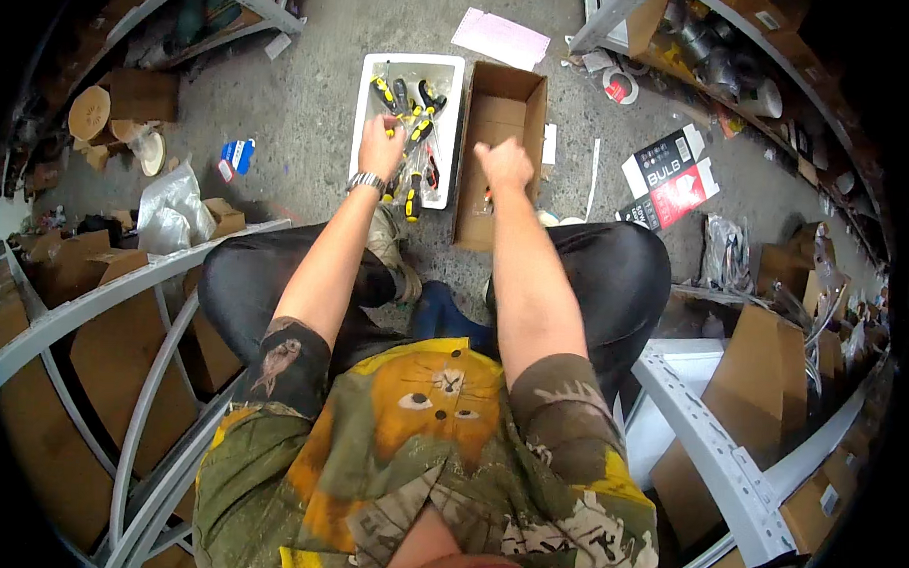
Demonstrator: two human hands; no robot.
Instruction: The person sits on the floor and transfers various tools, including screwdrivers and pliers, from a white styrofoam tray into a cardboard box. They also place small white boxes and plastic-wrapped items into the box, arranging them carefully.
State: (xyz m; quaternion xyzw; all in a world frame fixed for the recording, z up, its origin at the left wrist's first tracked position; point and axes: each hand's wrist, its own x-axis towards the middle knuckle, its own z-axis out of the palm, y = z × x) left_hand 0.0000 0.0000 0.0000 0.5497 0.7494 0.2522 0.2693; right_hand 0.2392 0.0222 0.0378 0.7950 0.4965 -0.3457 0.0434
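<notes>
My left hand (381,149) is over a white tray (365,101), its fingers closed on a yellow-and-black screwdriver (390,133) that they partly cover. Around it in the tray lie several more screwdrivers with black-and-yellow handles, one handle (413,198) poking toward the near rim. To the right, my right hand (506,165) is above an open, long cardboard box (507,78). Its fingers are curled, and whatever they may hold is hidden. Below that hand, a small orange-and-dark item (487,201) shows inside the box.
A pink paper sheet (501,38) lies beyond the box. On the floor at right are a flattened bulb carton (672,171) and a tape roll (620,86). Grey metal shelf frames (714,448) with cardboard boxes flank me. A clear plastic bag (174,209) is at left.
</notes>
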